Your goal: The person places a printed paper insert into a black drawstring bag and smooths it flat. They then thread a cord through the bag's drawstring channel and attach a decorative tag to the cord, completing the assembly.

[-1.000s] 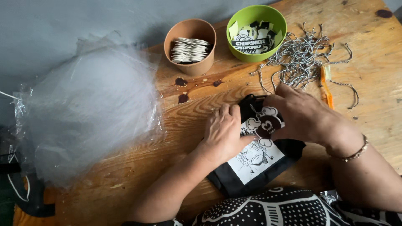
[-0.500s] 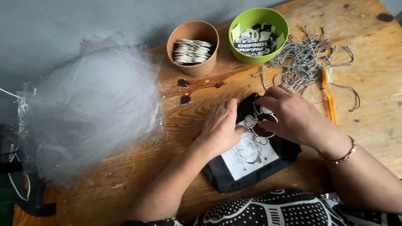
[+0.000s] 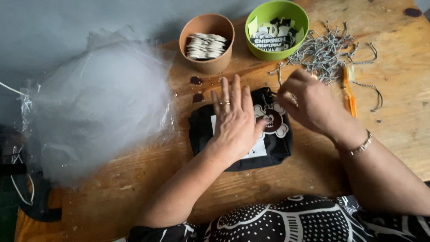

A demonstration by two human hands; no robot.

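My left hand (image 3: 235,121) lies flat, fingers spread and gripping nothing, pressing down on the black cloth (image 3: 239,134) that sits under my palm on the table (image 3: 394,134). One ring shows on a finger. My right hand (image 3: 309,105) hovers just past the cloth's far right corner, fingers curled together as if pinching something thin, perhaps a string; I cannot tell for sure what, if anything, is between them.

The cloth looks folded into a neat flat rectangle, print side up, with a skull tag (image 3: 271,120) lying on it just beside my left fingertips. Judging from that, folding seems done and the tag is placed. Whether it is tied on I cannot see, and the cloth is not in a bag.

Counting: one folded cloth, one tag on it. Beyond my fingers stand two bowls, a brown bowl (image 3: 207,42) holding a stack of tags and a green bowl (image 3: 277,29) of printed labels. One heap of strings (image 3: 327,54) lies past my right hand, an orange tool (image 3: 348,92) beside it. One pile of clear bags (image 3: 96,107) is off to my left.
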